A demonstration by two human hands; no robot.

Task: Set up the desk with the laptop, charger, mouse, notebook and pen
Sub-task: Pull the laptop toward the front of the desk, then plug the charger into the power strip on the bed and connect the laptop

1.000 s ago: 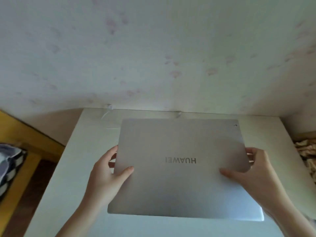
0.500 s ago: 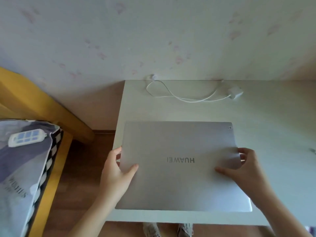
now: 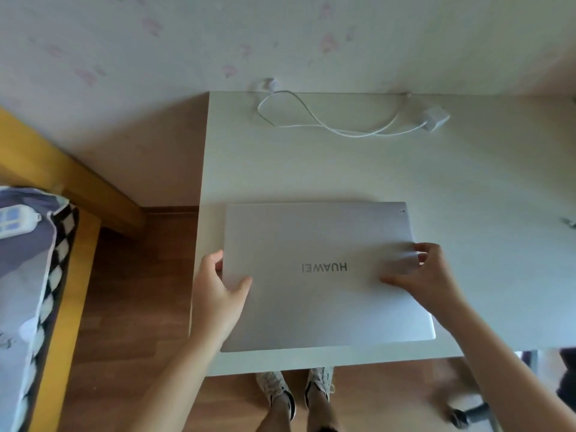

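Floral wallpaper (image 3: pixel 280 35) backs my white desk (image 3: pixel 467 188), and wooden floor shows at the left and under the near edge. I hold the closed silver HUAWEI laptop (image 3: pixel 321 275) by its 2 side edges, over the near left part of the desk; whether it rests flat yet or hovers just above I cannot tell. My left hand (image 3: pixel 218 291) grips the left edge with the thumb on the lid, and my right hand (image 3: pixel 427 275) grips the right edge the same way, which I judge keeps the slab level as I place it. Its logo reads upside down to me. At the far edge lies the white charger (image 3: pixel 434 118), its cable (image 3: pixel 311 116) looping left toward the wall. No container is in view.
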